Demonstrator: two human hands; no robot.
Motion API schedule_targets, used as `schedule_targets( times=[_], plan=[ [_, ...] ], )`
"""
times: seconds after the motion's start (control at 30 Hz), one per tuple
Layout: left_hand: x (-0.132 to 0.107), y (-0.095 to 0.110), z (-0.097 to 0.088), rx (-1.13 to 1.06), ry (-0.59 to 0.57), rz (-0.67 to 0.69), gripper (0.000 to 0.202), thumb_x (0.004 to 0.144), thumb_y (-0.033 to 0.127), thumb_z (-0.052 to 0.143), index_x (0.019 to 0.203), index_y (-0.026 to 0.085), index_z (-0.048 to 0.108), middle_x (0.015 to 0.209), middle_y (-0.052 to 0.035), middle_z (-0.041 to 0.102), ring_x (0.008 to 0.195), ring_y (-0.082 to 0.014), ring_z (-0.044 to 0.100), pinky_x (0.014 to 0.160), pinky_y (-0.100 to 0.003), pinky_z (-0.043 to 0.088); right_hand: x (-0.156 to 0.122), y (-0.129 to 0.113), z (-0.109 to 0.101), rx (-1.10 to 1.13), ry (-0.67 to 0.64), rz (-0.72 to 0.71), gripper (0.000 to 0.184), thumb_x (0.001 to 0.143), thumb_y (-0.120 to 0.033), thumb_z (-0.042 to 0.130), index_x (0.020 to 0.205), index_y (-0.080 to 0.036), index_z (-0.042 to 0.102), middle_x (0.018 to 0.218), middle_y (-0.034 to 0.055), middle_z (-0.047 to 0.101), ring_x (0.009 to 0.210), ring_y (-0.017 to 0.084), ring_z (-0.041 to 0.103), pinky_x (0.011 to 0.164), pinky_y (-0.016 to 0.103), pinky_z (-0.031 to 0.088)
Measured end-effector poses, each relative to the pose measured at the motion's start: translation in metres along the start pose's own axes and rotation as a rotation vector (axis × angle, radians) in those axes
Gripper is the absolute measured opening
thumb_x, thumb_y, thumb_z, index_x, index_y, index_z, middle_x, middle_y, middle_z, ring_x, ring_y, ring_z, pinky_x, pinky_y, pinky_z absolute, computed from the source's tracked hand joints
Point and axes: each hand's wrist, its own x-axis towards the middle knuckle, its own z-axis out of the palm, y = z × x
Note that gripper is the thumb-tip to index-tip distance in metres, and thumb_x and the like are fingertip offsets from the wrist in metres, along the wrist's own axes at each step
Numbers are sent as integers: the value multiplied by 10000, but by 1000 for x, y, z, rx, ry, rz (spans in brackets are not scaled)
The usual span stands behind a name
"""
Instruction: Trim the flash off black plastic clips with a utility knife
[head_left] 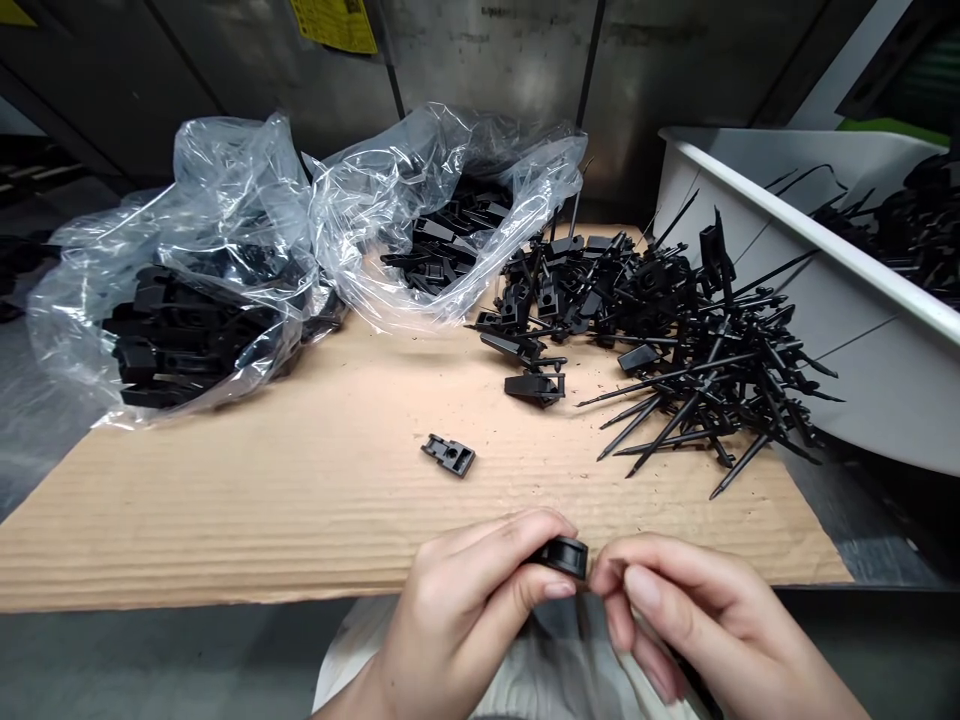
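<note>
My left hand is closed on a small black plastic part, pinched between thumb and fingers, its rounded end pointing right. Close beside that end, my right hand has its thumb and fingertips curled together. What those fingertips hold, if anything, is hidden. A dark strip shows below the right palm, and I cannot tell whether the hand grips it. On the cardboard beyond my hands lies a single loose black plastic piece, flat, with a round hole.
Black clip-like parts and thin pointed black sprues heap at the right. Clear plastic bags of black parts stand at the back left and middle. A white bin holds more black pieces at the right; a metal wall rises behind.
</note>
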Motion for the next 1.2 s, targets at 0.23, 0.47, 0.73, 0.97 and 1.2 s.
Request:
schedule_targets(
  times=[0.23,0.47,0.73,0.97,1.2],
  plan=[
    [0,2,-1,-117,-27,-105,188,935,159,445,995,208,616,702,25,596,594,-103,591,608,-167,457,5,14,-7,-730,146,-868,390,838,-56,500,1164,-258,571,879,-18,690,743,64,663,708,93,501],
    [0,7,1,-163,15,-286,236,937,210,441,884,204,671,671,23,607,551,-96,537,524,-168,416,2,15,-6,-1141,367,-1143,253,846,-66,508,1071,-146,588,857,57,725,779,126,667,783,194,494],
    [3,6,-1,-67,21,-138,263,932,180,423,832,183,667,625,8,607,545,-127,573,533,-211,437,5,19,-5,-1182,283,-1090,346,804,-20,484,1114,-161,541,855,53,718,735,162,674,713,263,514],
    [3,5,2,87,53,-39,249,936,187,416,823,182,638,655,-15,631,579,-149,584,540,-234,437,1,-1,-16,-1191,43,-929,312,822,-41,415,1038,-162,605,707,30,658,618,133,653,570,210,532],
    [2,1,3,103,66,-27,229,931,172,426,836,181,634,664,-17,642,600,-155,604,528,-227,439,0,-7,-21,-1232,-155,-872,284,837,-79,400,908,-208,642,786,31,709,642,148,679,603,218,551]
  ],
)
